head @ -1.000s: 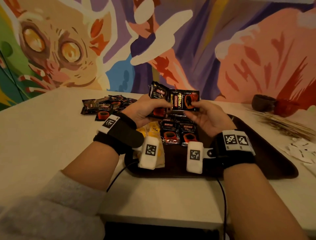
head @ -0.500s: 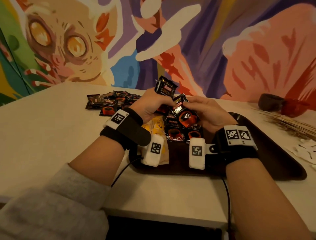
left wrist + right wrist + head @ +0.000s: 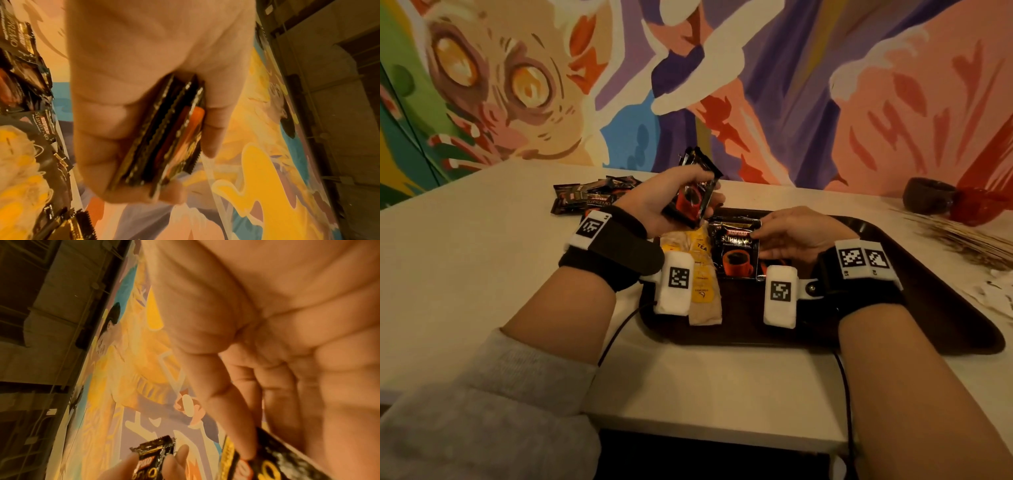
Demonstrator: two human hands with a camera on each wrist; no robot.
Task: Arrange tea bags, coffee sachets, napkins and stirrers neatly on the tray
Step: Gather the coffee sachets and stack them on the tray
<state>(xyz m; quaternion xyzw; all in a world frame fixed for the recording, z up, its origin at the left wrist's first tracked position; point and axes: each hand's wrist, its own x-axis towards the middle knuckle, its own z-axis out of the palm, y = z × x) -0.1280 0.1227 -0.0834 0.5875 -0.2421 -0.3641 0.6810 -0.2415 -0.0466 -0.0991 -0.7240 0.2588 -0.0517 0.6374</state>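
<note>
Several coffee sachets (image 3: 691, 198) stand clamped in the left grip (image 3: 650, 210), just up-left of the right grip (image 3: 801, 233), which pinches one sachet (image 3: 736, 253) flat on the tray (image 3: 945, 308)

Head looks down; wrist views close, share held sachets (image 3: 168, 129).

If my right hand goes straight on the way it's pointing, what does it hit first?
The coffee sachet lying face up on the tray; the fingertips of your right hand already seem to touch it. Just beyond lie the tea bags.
</note>
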